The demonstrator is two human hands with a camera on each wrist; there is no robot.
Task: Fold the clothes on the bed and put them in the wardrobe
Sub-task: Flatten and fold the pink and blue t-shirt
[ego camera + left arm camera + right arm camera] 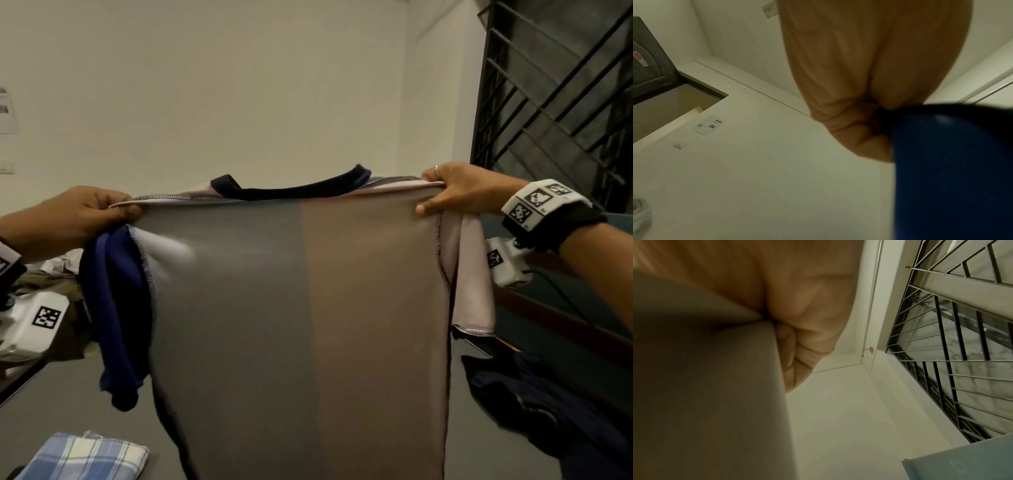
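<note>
A T-shirt (301, 308) hangs upright in front of me, inside out, one half grey and the other beige, with a dark navy collar (291, 190). My left hand (85, 219) grips its left shoulder, where a blue sleeve (116, 308) dangles. My right hand (452, 192) pinches the right shoulder beside a pale sleeve (472, 284). In the left wrist view my left hand (869, 116) holds the blue fabric (951, 170). In the right wrist view my right hand (801, 337) holds the beige cloth (705, 378).
A folded blue plaid cloth (85, 457) lies on the grey bed (51, 411) at lower left. Dark navy clothes (534, 411) are heaped at the right. Crumpled clothes (61, 284) sit at the left. A barred window (555, 85) fills the upper right.
</note>
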